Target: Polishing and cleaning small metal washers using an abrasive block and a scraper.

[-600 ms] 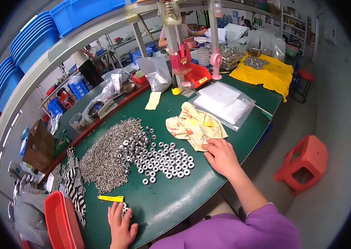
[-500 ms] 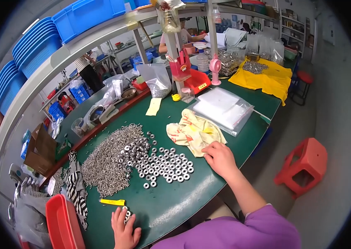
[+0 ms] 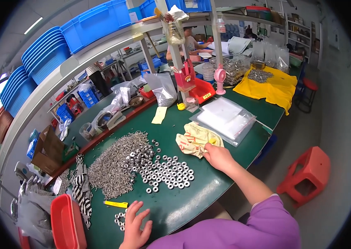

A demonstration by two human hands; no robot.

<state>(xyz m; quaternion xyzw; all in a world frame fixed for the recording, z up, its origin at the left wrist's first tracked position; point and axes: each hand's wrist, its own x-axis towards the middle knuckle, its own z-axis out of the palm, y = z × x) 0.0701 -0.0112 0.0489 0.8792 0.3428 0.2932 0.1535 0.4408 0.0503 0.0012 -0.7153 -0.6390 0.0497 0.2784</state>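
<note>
My right hand (image 3: 218, 157) is closed on a bunched cream cloth (image 3: 196, 139) with red and yellow markings, its fingers pinching the cloth's right side. Near the front edge of the green table, my left hand (image 3: 136, 226) is open with fingers apart, holding nothing. Beside it are several small metal rings (image 3: 120, 220), and a yellow utility knife (image 3: 116, 204) lies just beyond. A larger spread of metal rings (image 3: 171, 172) covers the table's middle. It runs into a heap of small metal pins (image 3: 117, 162) on the left.
A red bin (image 3: 65, 224) and a striped cloth (image 3: 82, 186) stand left of the pins. Clear plastic bags (image 3: 225, 118) lie beyond the cream cloth. Farther right is a yellow cloth (image 3: 273, 89) bearing metal parts. A red stool (image 3: 306, 176) stands on the floor, right of the table (image 3: 179, 207).
My right hand has taken hold of the cream cloth, which is now more bunched. My left hand has moved off the small group of rings, leaving more of them in sight. The view has shifted slightly.
</note>
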